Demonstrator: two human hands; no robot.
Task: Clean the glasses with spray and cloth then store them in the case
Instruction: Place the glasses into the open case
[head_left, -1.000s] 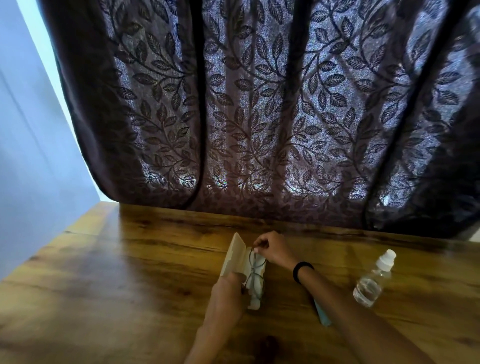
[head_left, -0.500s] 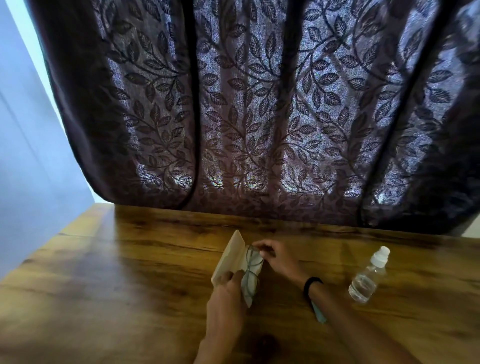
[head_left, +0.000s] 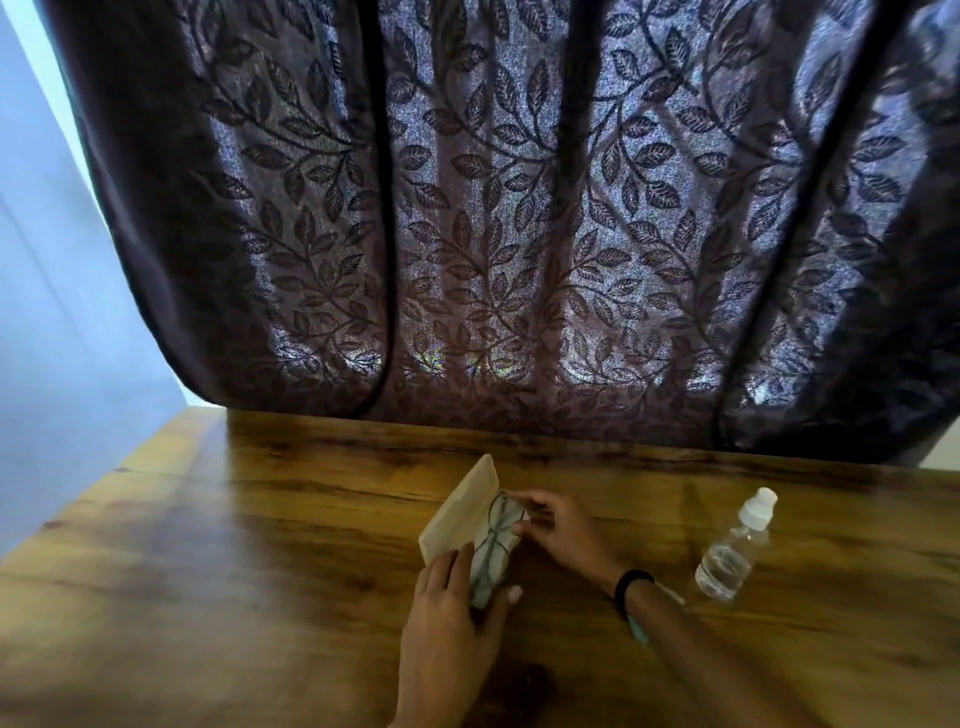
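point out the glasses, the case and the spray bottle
glasses (head_left: 493, 540), head view, on the bridge between the lenses
case (head_left: 460, 512), head view, on the open lid's inner face
spray bottle (head_left: 730, 561), head view, on the clear body below the cap

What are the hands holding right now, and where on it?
The left hand grips the near end of the open case; the right hand pinches the far end of the glasses lying in it.

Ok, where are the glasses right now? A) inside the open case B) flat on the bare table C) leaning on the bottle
A: the glasses lie inside the open case, which the left hand holds; the bottle stands apart.
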